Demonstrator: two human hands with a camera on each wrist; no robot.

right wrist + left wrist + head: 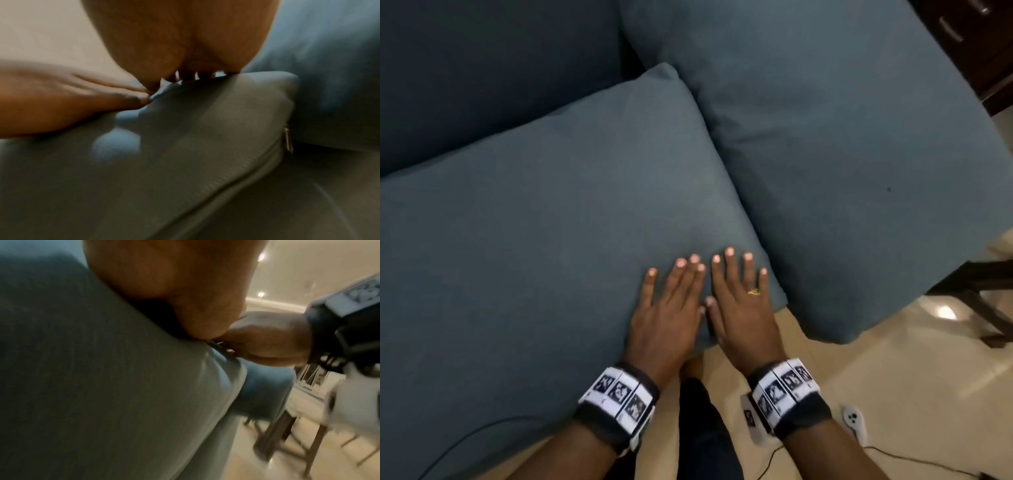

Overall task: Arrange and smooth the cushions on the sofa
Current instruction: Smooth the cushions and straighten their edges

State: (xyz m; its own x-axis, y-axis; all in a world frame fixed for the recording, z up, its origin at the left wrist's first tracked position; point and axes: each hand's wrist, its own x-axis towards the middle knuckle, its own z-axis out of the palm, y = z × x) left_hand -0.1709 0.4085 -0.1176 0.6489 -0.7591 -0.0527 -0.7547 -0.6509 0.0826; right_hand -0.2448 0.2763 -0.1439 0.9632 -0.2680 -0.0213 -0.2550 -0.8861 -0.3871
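A large blue-grey seat cushion (544, 222) fills the left and middle of the head view. A second cushion (842, 164) of the same fabric lies against its right edge. Both my hands lie flat, side by side, on the near right corner of the first cushion. My left hand (671, 301) has straight fingers spread on the fabric. My right hand (743, 294), with a gold ring, presses next to it, thumbs almost touching. In the right wrist view the right hand (185, 48) presses the cushion corner (205, 129), whose zip pull (289, 141) shows at the side.
The sofa backrest (482, 68) rises behind the cushions. Beige floor tiles (893, 377) lie to the right, with a dark wooden chair leg (983, 308), a white controller (854, 423) and a thin cable (914, 460). Dark wooden furniture (969, 41) stands at the top right.
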